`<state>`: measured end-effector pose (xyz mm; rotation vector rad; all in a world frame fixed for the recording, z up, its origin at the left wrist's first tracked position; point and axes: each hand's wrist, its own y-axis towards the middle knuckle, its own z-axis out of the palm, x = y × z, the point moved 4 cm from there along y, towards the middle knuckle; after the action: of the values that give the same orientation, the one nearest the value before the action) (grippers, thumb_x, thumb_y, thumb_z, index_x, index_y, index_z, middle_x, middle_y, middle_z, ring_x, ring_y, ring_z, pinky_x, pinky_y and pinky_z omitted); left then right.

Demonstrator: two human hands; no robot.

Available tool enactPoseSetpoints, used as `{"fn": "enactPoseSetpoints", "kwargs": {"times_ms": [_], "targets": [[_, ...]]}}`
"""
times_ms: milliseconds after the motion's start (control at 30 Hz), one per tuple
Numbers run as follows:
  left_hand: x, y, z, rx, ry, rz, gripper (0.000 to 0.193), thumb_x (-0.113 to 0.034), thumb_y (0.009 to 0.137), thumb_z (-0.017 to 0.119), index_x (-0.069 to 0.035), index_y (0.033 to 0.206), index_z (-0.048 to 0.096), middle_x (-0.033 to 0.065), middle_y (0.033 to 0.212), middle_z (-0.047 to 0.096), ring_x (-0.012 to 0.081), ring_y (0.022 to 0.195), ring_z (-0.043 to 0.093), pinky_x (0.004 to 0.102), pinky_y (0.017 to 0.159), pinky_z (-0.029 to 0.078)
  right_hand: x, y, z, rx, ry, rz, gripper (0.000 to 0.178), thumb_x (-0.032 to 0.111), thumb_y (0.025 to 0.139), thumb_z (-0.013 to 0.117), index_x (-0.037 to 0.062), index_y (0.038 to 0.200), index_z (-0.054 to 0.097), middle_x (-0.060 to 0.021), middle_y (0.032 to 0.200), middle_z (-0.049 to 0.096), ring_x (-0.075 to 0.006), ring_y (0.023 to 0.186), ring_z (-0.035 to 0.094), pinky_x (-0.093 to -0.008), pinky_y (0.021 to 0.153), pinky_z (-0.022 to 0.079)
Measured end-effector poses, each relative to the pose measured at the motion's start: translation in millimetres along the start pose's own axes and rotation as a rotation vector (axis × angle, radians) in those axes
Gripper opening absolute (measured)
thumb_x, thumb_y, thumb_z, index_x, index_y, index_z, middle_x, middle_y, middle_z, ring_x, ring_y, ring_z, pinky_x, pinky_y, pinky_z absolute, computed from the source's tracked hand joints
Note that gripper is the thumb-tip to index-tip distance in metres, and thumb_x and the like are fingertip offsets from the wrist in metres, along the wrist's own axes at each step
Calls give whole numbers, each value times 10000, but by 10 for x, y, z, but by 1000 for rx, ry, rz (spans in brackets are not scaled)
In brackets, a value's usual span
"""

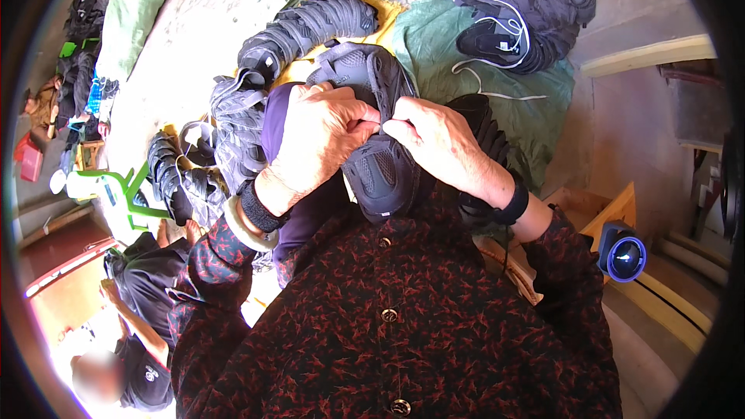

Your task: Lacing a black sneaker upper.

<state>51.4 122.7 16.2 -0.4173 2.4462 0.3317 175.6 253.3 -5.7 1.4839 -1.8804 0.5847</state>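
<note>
In the head view, a dark grey shoe with mesh panels [378,173] lies at the upper centre of the frame, over the person's lap, its long axis running roughly up and down. The left hand [322,130] comes over it from the left, thumb and forefinger pinched together on its middle; the right hand [442,140] meets it from the right, also in a narrow pinch — the fingertips of both nearly touch. Whether they grip a lace or the shoe's edge is too small to tell.

Just above and left of the shoe, a curved row of nested black shoes [310,31] rests partly on yellow cloth [389,17]. At the upper right, a pile of black shoes with loose white laces [535,12] sits on a green woven sheet [535,120]. On the left side stands a lime-green plastic stool [116,186] — below it, in the lower left, another person in dark clothes [145,326] is seated.
</note>
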Motion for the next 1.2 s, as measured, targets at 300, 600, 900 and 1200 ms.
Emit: {"fn": "enactPoseSetpoints", "kwargs": {"times_ms": [300,600,900,1200], "targets": [[-139,-35,-97,-152,151,254,145,-69,719,800,-128,824,718,20,742,595,223,727,585,366,708,434,-118,126,30,294,179,72,288,313,1017,527,32,970,564,-207,830,600,-391,816,640,-473,715,478],[1893,-900,-1583,-337,455,-307,178,-29,788,708,-42,965,706,143,932,706,327,891,693,370,802,531,-167,152,-88,399,263,67,264,262,1022,513,12,943,542,-115,774,526,-241,728,536,-398,737,460],[4845,-3372,-3102,-166,881,-716,233,-218,802,725,12,836,722,150,732,706,194,673,663,395,619,516,-202,122,-192,332,235,77,196,220,1011,517,27,1005,551,-76,772,509,-179,749,553,-332,761,482],[1624,-1125,-919,-57,-10,-468,208,-29,898,696,-64,1097,746,118,1049,706,207,954,705,323,861,556,-68,146,-365,520,216,-5,188,184,1003,488,18,1011,575,-104,885,616,-231,823,614,-358,804,495]]}}
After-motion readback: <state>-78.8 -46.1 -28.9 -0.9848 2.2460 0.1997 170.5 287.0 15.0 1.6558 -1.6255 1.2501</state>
